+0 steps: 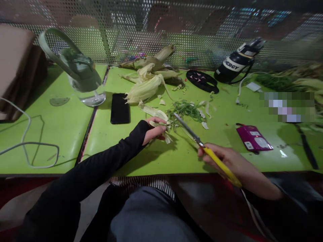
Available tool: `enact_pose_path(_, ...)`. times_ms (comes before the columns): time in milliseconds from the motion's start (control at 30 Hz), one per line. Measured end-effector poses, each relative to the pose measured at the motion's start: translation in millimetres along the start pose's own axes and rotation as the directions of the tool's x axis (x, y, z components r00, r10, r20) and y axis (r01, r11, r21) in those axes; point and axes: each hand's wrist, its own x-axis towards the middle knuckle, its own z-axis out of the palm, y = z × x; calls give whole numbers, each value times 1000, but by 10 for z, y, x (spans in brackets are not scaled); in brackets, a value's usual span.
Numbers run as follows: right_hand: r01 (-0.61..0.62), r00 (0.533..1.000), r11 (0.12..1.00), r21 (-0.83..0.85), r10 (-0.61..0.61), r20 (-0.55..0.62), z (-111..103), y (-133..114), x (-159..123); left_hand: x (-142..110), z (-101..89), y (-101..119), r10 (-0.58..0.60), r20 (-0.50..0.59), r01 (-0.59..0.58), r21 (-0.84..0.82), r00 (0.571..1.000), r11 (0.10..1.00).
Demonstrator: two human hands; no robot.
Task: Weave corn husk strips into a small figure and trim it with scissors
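My left hand [154,129], in a black sleeve, pinches a strip of pale corn husk [155,112] on the green table [141,158]. My right hand [228,160] grips yellow-handled scissors [202,145]; their blades reach up-left to the husk strip, beside a small heap of thin green shreds [186,110]. A pile of whole corn husks [148,79] lies further back, near the mesh wall.
A black phone [120,108] lies left of the husks. A clear jug with a green lid [80,75] stands at back left. A magenta card pouch [253,137] lies to the right, a dark bottle [236,64] and black disc [202,80] behind. A white cable [27,144] loops at left.
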Motion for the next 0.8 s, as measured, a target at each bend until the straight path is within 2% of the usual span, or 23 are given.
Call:
enact_pose_path(67, -51, 996, 984, 170, 37, 86, 6, 11, -34, 36, -25, -34, 62, -12, -62, 5, 998, 998)
enact_pose_path(133, -81, 979, 955, 284, 23, 202, 29, 0, -84, 60, -51, -54, 125, -12, -124, 32, 992, 992)
enact_pose_path(200, -83, 952, 949, 304, -15, 307, 64, -19, -126, 69, -72, -62, 159, -3, -159, 66, 987, 985)
enact_pose_path(267, -78, 932, 955, 286, -32, 360, 96, -26, -139, 66, -84, -62, 169, 11, -169, 85, 986, 982)
enact_pose_path(500, -171, 922, 931, 323, 36, 385, 139, 65, -61, 49, -95, -70, 202, 53, -206, 98, 978, 974)
enact_pose_path(700, -136, 919, 927, 348, -13, 394, 142, 77, -59, 80, -147, -99, 260, 86, -273, 233, 962, 933)
enact_pose_path(800, -101, 910, 930, 354, -58, 411, 134, 68, -60, 91, -177, -87, 328, 100, -342, 332, 939, 879)
